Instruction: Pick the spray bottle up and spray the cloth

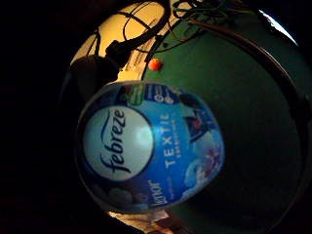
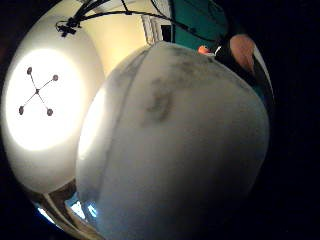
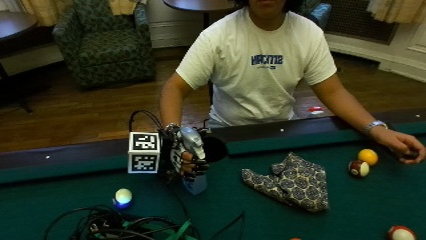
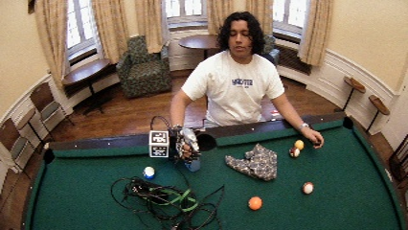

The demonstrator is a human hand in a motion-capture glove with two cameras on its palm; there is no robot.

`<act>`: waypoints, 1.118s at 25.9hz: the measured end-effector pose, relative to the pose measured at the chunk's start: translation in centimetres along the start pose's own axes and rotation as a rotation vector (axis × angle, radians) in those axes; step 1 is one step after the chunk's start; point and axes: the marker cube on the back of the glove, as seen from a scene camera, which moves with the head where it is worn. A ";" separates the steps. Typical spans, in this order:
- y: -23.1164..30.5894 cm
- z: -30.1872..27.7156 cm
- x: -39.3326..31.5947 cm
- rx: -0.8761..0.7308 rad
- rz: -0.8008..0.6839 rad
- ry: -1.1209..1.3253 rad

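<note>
febreze spray bottle (image 3: 194,165) being gripped upright by the gloved right hand (image 3: 185,161), its base sitting on or just above the green pool table (image 3: 333,220).

fingers are curling around the bottle's neck, beside the table's middle pocket. a patterned cloth (image 3: 291,182) is lying crumpled on the felt nearby, apart from the bottle. the bare left hand (image 3: 405,146) is resting on the felt near a yellow ball (image 3: 367,156) and a striped ball (image 3: 359,168). a blue-and-white ball (image 3: 123,197) is sitting beside a tangle of cables (image 3: 126,225).
</note>
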 end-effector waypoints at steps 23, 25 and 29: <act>-3.7 5.3 -1.9 0.341 -0.116 0.077; -3.5 5.5 -2.7 0.336 -0.124 0.064; -2.9 5.2 -7.0 0.304 -0.172 0.049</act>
